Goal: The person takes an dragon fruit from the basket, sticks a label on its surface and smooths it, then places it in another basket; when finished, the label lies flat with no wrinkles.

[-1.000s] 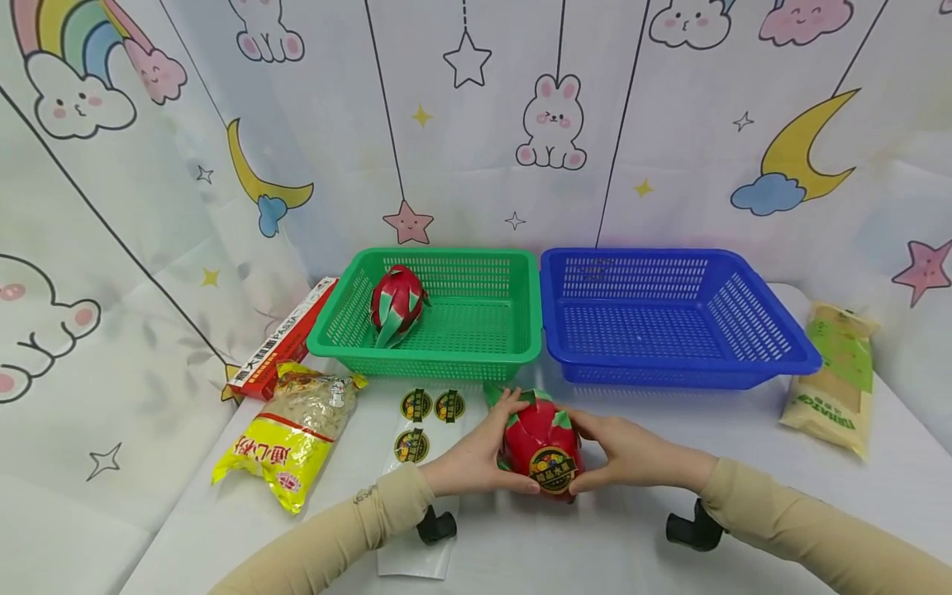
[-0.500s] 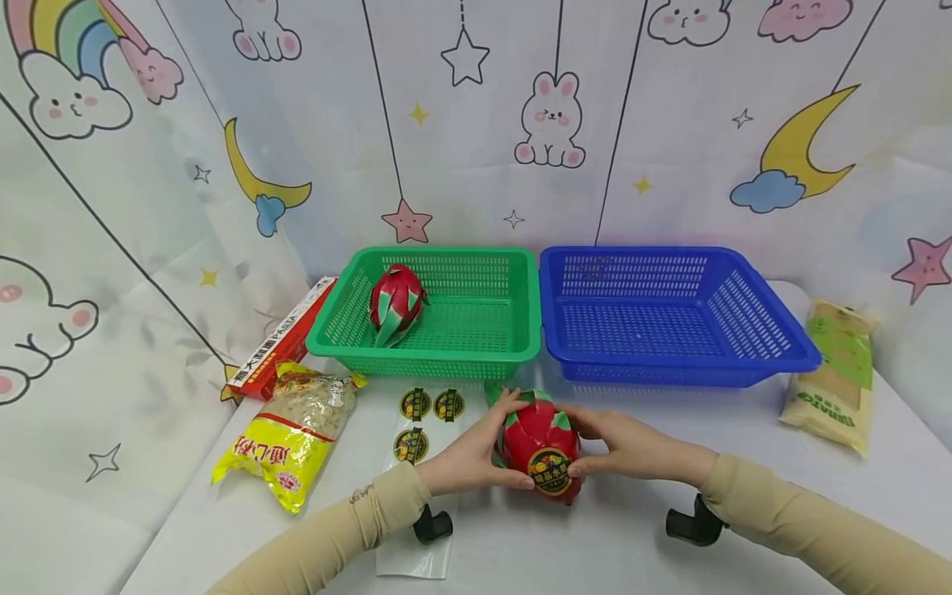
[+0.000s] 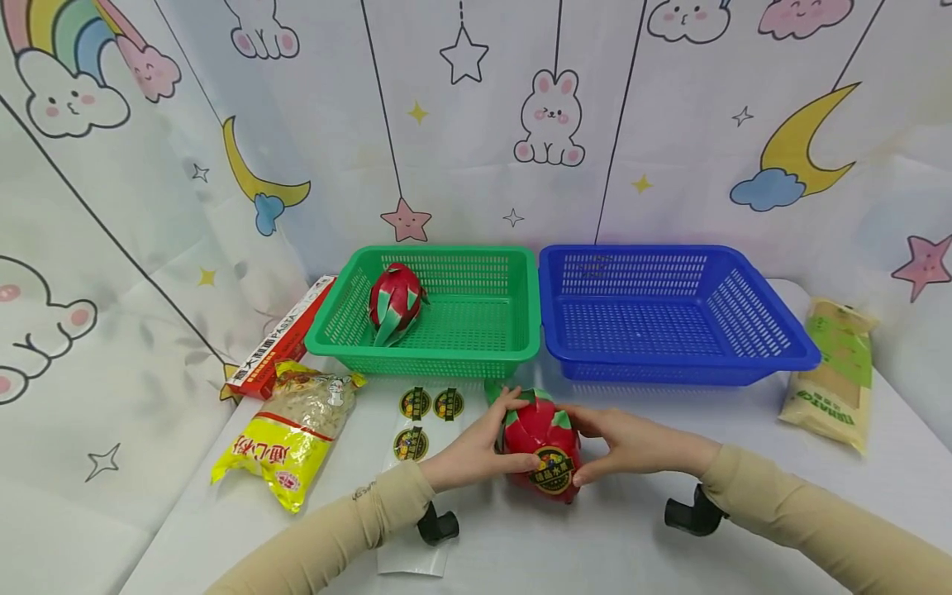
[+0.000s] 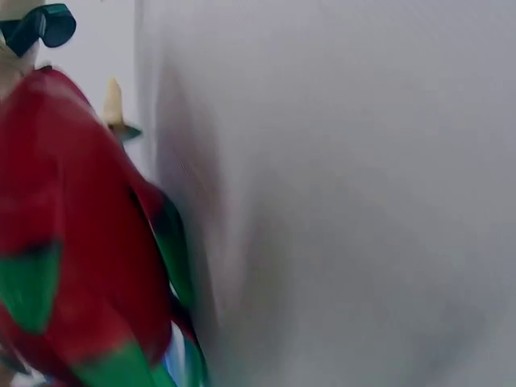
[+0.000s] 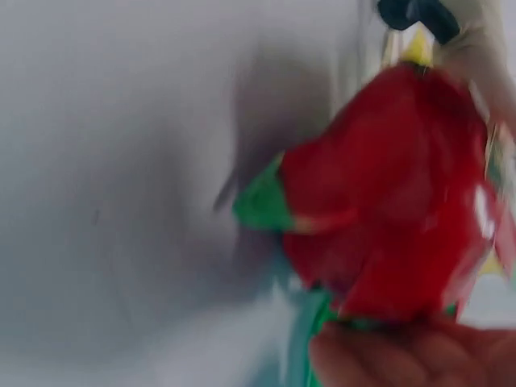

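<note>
A red dragon fruit [image 3: 524, 430] with green scales lies on the white table in the head view, bearing a round black-and-gold sticker [image 3: 552, 473]. My left hand [image 3: 476, 450] holds its left side, the thumb laid on the sticker's edge. From the right, my right hand [image 3: 632, 442] grips the fruit, thumb low beside the sticker and fingers behind. The left wrist view has the dragon fruit [image 4: 89, 218] at its left edge, blurred. Below the dragon fruit [image 5: 395, 193] in the right wrist view are my right hand's fingers [image 5: 379, 359].
A sticker sheet [image 3: 416, 562] with several stickers lies under my left forearm. Behind stand a green basket [image 3: 424, 357] holding another dragon fruit [image 3: 396, 297] and a blue basket [image 3: 684, 372]. A yellow bag [image 3: 286, 438] and pasta box [image 3: 283, 339] lie left, a tan-green packet [image 3: 833, 380] right.
My left thumb has slid rightward and up from the sticker's lower left onto its edge. The right thumb has shifted slightly off the sticker. Both hands keep hold of the dragon fruit.
</note>
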{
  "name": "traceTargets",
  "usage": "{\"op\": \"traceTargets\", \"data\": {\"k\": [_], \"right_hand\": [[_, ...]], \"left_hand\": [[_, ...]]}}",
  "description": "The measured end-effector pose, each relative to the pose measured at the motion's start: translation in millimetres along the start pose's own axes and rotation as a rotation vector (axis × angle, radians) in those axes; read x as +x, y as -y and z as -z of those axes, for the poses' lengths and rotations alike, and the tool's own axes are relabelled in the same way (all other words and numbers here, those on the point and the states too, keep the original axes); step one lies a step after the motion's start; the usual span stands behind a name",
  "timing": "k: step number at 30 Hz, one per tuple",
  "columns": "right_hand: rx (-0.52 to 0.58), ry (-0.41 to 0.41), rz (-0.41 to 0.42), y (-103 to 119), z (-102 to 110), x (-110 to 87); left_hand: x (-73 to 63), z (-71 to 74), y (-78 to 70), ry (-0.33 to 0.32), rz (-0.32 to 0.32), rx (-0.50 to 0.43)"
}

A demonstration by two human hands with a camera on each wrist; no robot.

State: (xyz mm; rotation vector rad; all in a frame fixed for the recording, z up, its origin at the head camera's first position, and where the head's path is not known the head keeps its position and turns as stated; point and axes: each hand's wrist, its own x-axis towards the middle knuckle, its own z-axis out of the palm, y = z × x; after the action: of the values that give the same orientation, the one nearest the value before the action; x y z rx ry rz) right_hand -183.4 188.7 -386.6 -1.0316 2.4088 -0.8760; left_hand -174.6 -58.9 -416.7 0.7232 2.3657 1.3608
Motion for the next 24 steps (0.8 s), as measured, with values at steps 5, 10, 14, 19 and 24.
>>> {"op": "traceTargets", "data": {"k": [5,10,14,19,24], "right_hand": [[-0.062,-0.064,-0.044,8,-7,1.8],[-0.068,-0.069,-0.042,9,-9,2.1],[-0.032,-0.04,-0.014,7,-6,1.7],[0.037,-0.014,-0.012,6,-3,1.5],[-0.006,-0.11,-0.124,14,-7,6.6]], "left_hand": [[2.1,-7.1,-4.3,-0.059,0.034,-0.05],[2.3,-7.9,-4.7,-0.061,0.022,-0.023],[2.2,-8.0,-2.8,-0.037,0.005,-0.002],[0.8,-6.1,-2.9,-0.006,-0.007,-0.005],[0.4,-4.6,-4.1,0.017,-0.003,-0.003]]}}
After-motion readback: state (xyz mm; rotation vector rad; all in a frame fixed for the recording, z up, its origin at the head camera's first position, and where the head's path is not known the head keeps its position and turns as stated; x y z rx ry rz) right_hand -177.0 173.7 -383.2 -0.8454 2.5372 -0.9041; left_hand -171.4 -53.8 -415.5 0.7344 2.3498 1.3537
